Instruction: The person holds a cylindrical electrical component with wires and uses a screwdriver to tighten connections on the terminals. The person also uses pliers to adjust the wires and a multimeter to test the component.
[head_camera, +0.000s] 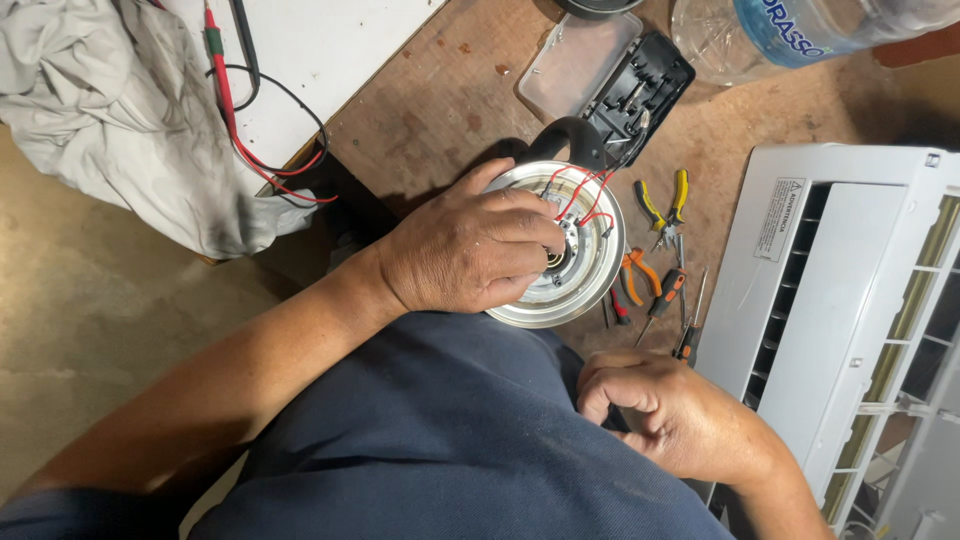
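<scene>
i am holding the upside-down electric kettle (560, 250) with my left hand (460, 250). my fingers (520, 235) are curling over its round metal bottom and pressing it down on the brown workbench (440, 100). the kettle is sitting right under my left fingers, close to my tummy, with its black handle (565, 140) pointing away from me.

my right hand (665, 410) is resting near my lap, closed in a loose fist. i cannot tell if anything is inside it.

thin red wires (585, 195) are sticking up just past my left fingertips. i think my fingers could snag them and pull one loose. the metal bottom looks smooth, so the kettle could slide or roll if my grip is getting weak.

just to the right of my left fingers, yellow pliers (665, 205), orange pliers (632, 275) and screwdrivers (665, 300) are lying close. i could bump them. past those, a big white air conditioner cover (830, 290) is blocking that side. beyond my fingertips a black tool case (635, 85) is lying open. to the left of my hand the bench edge is near, so there is little room there.
</scene>
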